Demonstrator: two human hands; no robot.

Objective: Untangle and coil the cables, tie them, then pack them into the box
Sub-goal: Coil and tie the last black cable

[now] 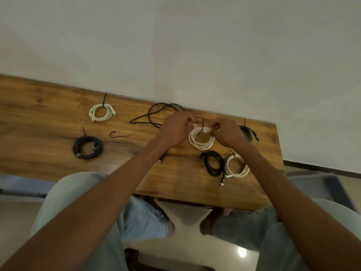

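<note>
A white coiled cable (201, 142) lies between my hands on the wooden table (48, 106), with a thin black tie (202, 123) sticking up from its top. My left hand (176, 130) has its fingers curled at the coil's upper left. My right hand (227, 132) pinches the coil's top right. A loose black cable (154, 114) sprawls uncoiled behind my left hand. Tied coils lie around: a white one (101, 113), a black one (87, 147), a black one (214, 163), a white one (237, 166) and a dark one (250, 133).
A spare black tie (120, 134) lies loose on the table left of my left arm. The table's far edge meets a pale wall. My knees and a tiled floor show below the near edge. No box is in view.
</note>
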